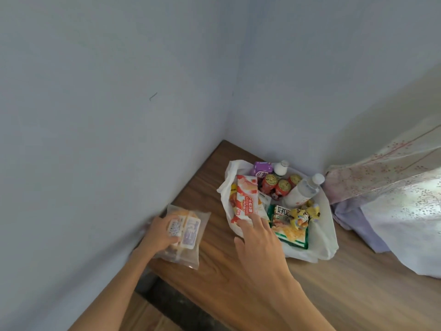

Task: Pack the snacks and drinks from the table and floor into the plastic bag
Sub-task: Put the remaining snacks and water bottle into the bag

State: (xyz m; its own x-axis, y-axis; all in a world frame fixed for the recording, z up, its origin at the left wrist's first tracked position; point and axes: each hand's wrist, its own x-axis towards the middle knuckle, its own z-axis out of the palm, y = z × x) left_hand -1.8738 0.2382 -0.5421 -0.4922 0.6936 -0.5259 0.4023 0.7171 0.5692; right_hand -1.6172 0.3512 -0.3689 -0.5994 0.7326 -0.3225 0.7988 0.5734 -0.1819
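Observation:
A white plastic bag lies open on the wooden table in the corner. Inside it are red cans, a purple carton, a clear bottle, a small white bottle, a green snack pack and yellow wrapped sweets. My right hand rests its fingers on a red and white wafer pack at the bag's near left side. My left hand grips a clear packet of bread at the table's left edge, by the wall.
Grey walls close the corner on the left and behind. A floral curtain or cloth drapes onto the table at the right. A dark gap and wooden floor show below the table's near left edge.

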